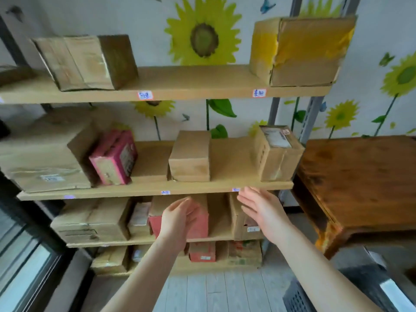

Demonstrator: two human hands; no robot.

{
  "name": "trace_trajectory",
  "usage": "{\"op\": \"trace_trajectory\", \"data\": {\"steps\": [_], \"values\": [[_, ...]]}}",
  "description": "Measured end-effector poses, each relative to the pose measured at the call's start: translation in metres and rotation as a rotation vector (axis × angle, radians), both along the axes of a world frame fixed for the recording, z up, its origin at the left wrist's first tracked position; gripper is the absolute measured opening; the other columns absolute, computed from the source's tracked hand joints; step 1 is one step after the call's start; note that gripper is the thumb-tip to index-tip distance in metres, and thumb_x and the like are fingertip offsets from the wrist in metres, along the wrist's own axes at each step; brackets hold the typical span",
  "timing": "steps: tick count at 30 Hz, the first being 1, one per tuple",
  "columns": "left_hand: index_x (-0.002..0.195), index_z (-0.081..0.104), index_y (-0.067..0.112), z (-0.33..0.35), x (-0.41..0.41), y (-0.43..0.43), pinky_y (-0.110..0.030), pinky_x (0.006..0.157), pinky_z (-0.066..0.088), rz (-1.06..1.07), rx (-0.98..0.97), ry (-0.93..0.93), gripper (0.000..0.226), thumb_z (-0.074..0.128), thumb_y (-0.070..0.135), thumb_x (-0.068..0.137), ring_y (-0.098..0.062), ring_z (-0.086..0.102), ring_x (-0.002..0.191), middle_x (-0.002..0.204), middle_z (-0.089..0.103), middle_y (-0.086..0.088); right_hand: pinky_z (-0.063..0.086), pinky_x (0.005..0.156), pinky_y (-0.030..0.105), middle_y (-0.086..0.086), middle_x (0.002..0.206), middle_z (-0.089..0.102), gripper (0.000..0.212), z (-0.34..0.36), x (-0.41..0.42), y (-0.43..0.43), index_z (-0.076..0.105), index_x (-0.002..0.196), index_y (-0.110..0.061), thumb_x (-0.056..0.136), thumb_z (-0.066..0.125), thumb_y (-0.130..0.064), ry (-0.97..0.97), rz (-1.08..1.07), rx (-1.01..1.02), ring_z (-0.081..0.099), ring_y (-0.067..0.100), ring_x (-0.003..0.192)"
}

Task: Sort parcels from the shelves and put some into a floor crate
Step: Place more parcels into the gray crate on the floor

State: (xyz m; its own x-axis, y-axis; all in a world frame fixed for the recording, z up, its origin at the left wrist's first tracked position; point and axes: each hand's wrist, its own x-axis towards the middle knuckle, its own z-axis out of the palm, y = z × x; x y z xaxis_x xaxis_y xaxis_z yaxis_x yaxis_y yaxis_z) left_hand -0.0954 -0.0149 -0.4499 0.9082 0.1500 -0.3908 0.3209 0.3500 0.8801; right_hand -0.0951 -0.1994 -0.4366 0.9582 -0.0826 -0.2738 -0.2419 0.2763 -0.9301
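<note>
Shelves (191, 82) of cardboard parcels (190, 154) against sunflower wallpaper (202, 39), wooden table (360, 176) on the right; left hand (177, 219) and right hand (263, 212) spread, empty.

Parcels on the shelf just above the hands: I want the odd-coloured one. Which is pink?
The pink box, tilted beside the large brown carton at the left. Every other parcel there is brown cardboard.

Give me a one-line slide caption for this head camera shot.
Left hand and right hand, both open, reach for a red parcel on a lower shelf, sunflower wall behind.
</note>
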Motion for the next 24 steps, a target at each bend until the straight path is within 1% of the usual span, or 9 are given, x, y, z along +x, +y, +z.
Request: {"op": "trace_trajectory", "data": {"steps": [3, 7, 9, 11, 13, 14, 17, 21, 24], "values": [[0.120, 0.055, 0.000, 0.001, 0.031, 0.023, -0.036, 0.092, 0.048, 0.050, -0.006, -0.015, 0.028, 0.051, 0.011, 0.094, -0.026, 0.063, 0.098, 0.099, 0.067, -0.013, 0.045, 0.097, 0.033, 0.008, 0.116, 0.062, 0.020, 0.007, 0.035, 0.017, 0.052, 0.111, -0.013, 0.092, 0.054, -0.020, -0.031, 0.038, -0.051, 0.059, 0.018, 0.110], [0.118, 0.053, 0.004, -0.001, 0.078, 0.042, -0.038, 0.099, 0.045, 0.109, 0.013, -0.028, 0.024, 0.049, 0.011, 0.095, -0.026, 0.061, 0.101, 0.098, 0.064, -0.010, 0.045, 0.097, 0.032, 0.008, 0.119, 0.061, 0.034, 0.005, 0.092, 0.030, 0.051, 0.123, -0.008, 0.091, 0.056, -0.020, -0.041, 0.089, -0.132, 0.060, 0.018, 0.110], [0.109, 0.054, 0.007, -0.003, 0.103, 0.049, -0.037, 0.095, 0.046, 0.144, 0.023, -0.024, 0.016, 0.049, 0.010, 0.095, -0.025, 0.061, 0.098, 0.094, 0.064, -0.009, 0.046, 0.097, 0.033, 0.010, 0.119, 0.061, 0.033, 0.001, 0.126, 0.033, 0.053, 0.120, -0.007, 0.090, 0.058, -0.019, -0.037, 0.091, -0.135, 0.061, 0.019, 0.108], [0.093, 0.057, 0.008, -0.005, 0.128, 0.054, -0.033, 0.081, 0.046, 0.184, 0.073, -0.007, 0.008, 0.049, 0.008, 0.094, -0.021, 0.058, 0.086, 0.085, 0.063, -0.008, 0.047, 0.093, 0.033, 0.011, 0.117, 0.062, 0.024, 0.001, 0.159, 0.036, 0.056, 0.112, -0.009, 0.090, 0.059, -0.017, -0.034, 0.094, -0.148, 0.061, 0.020, 0.106], [0.077, 0.058, 0.013, -0.010, 0.153, 0.058, -0.026, 0.067, 0.040, 0.217, 0.154, 0.031, 0.018, 0.049, 0.008, 0.092, -0.018, 0.051, 0.078, 0.077, 0.057, -0.006, 0.046, 0.091, 0.032, 0.010, 0.116, 0.062, 0.013, -0.002, 0.189, 0.041, 0.058, 0.102, -0.013, 0.090, 0.059, -0.016, -0.026, 0.092, -0.183, 0.060, 0.020, 0.105], [0.075, 0.058, 0.014, -0.013, 0.165, 0.059, -0.027, 0.066, 0.038, 0.225, 0.198, 0.048, 0.018, 0.050, 0.010, 0.091, -0.018, 0.049, 0.078, 0.076, 0.056, -0.004, 0.046, 0.093, 0.033, 0.009, 0.115, 0.061, 0.009, -0.004, 0.202, 0.043, 0.059, 0.098, -0.014, 0.089, 0.059, -0.017, -0.025, 0.093, -0.213, 0.059, 0.021, 0.106], [0.083, 0.058, 0.010, -0.021, 0.192, 0.062, -0.028, 0.074, 0.037, 0.245, 0.297, 0.070, 0.012, 0.051, 0.017, 0.090, -0.016, 0.045, 0.069, 0.067, 0.048, 0.000, 0.042, 0.103, 0.038, 0.008, 0.125, 0.057, 0.032, -0.015, 0.238, 0.048, 0.057, 0.117, -0.010, 0.088, 0.061, -0.022, -0.021, 0.089, -0.322, 0.054, 0.022, 0.112], [0.067, 0.043, 0.010, -0.035, 0.214, 0.062, -0.029, 0.062, 0.032, 0.236, 0.363, 0.111, 0.030, 0.040, 0.020, 0.095, -0.014, 0.032, 0.057, 0.062, 0.036, 0.000, 0.038, 0.106, 0.041, 0.006, 0.136, 0.047, 0.051, -0.028, 0.262, 0.056, 0.046, 0.132, -0.014, 0.087, 0.062, -0.032, 0.054, 0.142, -0.380, 0.047, 0.021, 0.121], [0.077, 0.050, 0.008, -0.040, 0.225, 0.061, -0.027, 0.057, 0.033, 0.186, 0.400, 0.121, 0.028, 0.037, 0.022, 0.098, -0.012, 0.038, 0.059, 0.065, 0.043, 0.000, 0.036, 0.108, 0.043, 0.003, 0.141, 0.043, 0.059, -0.036, 0.270, 0.060, 0.042, 0.136, -0.019, 0.085, 0.063, -0.039, 0.103, 0.185, -0.400, 0.044, 0.022, 0.126]]}}
